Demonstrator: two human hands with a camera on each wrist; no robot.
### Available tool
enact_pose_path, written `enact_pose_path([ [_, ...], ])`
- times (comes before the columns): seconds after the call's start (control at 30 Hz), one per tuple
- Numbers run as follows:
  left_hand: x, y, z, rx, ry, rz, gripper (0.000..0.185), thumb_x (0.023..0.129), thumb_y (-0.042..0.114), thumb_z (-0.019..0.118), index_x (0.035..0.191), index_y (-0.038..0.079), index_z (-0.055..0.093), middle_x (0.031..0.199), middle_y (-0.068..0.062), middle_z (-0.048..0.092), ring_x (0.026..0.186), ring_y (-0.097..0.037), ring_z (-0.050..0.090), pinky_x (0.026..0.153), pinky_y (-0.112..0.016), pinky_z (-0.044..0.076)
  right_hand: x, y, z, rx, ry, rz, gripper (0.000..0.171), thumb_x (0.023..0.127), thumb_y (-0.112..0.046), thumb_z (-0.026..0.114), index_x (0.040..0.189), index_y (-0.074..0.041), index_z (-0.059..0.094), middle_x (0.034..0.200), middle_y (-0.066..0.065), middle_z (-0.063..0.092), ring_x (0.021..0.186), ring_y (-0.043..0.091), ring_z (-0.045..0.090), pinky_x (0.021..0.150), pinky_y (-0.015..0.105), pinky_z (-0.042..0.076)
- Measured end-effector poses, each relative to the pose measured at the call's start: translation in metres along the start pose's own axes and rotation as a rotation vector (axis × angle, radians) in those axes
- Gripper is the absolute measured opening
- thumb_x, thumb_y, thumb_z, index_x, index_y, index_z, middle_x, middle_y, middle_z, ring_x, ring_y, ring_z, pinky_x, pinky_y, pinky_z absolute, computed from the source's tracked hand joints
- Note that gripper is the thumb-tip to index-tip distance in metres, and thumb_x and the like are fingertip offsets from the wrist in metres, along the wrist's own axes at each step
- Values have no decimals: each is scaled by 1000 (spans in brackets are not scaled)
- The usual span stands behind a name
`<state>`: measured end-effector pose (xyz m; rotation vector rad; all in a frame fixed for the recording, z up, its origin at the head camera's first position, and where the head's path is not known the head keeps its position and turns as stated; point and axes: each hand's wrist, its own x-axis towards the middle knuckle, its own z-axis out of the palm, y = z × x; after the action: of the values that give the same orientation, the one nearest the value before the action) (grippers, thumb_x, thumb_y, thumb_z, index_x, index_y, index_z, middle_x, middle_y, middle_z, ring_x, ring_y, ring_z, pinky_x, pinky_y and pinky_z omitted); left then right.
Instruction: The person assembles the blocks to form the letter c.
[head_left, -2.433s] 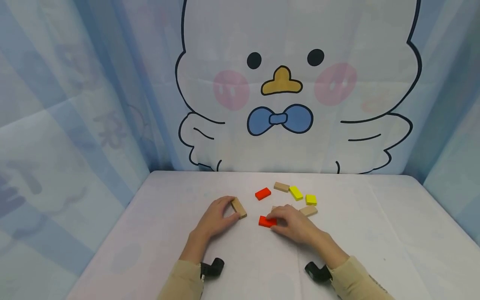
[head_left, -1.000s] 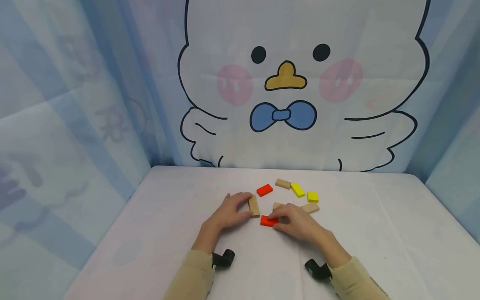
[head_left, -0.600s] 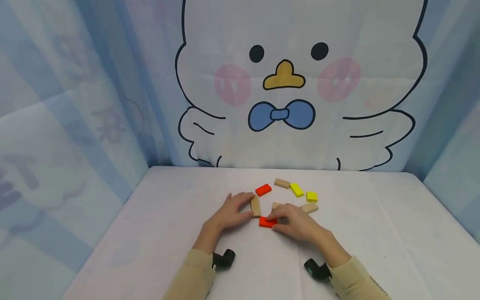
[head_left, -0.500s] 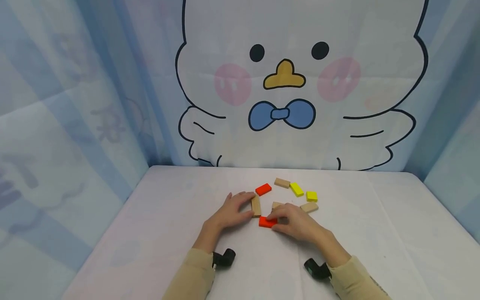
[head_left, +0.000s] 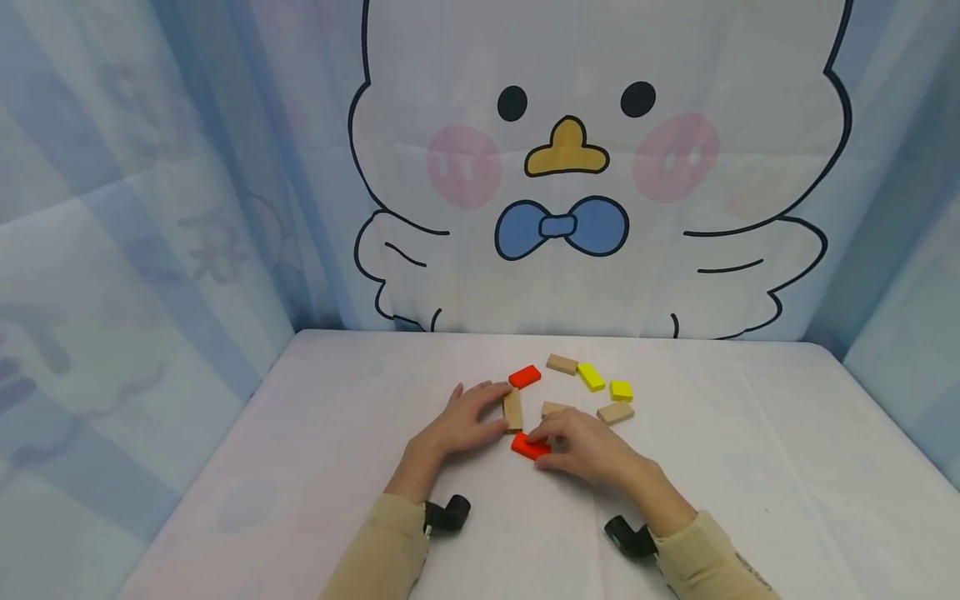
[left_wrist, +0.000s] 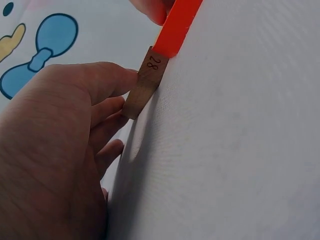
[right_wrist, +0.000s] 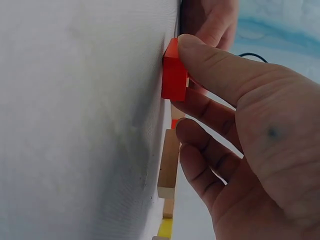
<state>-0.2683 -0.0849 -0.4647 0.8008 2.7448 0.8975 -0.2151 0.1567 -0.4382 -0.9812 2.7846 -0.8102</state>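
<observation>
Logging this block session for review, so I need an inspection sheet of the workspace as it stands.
Surface: white cloth-covered table.
Job's things: near red block, natural block marked 28, ends close together.
Clutter: far red block; two yellow blocks; three more natural blocks.
Grippers: left hand holds the natural block; right hand pinches the near red block.
Cables: thin dark cable in right wrist view.
Surroundings: cartoon duck curtain.

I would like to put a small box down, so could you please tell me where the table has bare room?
The white table is bare right of the plain wooden block and left of the left hand. Around the near red block and right hand it is crowded.
</observation>
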Motion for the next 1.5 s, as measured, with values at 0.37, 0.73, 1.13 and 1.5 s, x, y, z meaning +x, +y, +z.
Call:
enact_pose_path([
  [0.37,0,4,-2,3,-10,1,59,96,32,60,152,17,47,155,-4,45,147,-28,30,120,-58,4,0,-4,0,-35,9,26,28,85,-24,83,113,-19,78,93,-16,60,95,14,54,85,35,51],
  [0.73,0,2,0,10,-11,0,59,96,32,59,152,17,47,155,-3,45,147,-27,29,120,-58,3,1,-3,1,-35,23,-33,28,85,-25,83,111,-18,77,87,-12,53,84,12,51,74,28,46],
  [1.13,-1,5,0,16,-2,-11,59,95,31,57,152,17,48,156,-3,44,148,-27,29,120,-57,3,-2,10,-12,15,142,69,28,91,-17,76,118,-15,74,115,-5,68,105,19,62,91,42,54],
  [1.5,-2,6,0,7,2,-13,59,95,30,58,152,16,48,155,-3,45,148,-27,29,120,-57,4,-1,28,-21,-106,202,145,26,88,-13,79,114,-11,75,111,1,69,105,27,59,94,49,51],
])
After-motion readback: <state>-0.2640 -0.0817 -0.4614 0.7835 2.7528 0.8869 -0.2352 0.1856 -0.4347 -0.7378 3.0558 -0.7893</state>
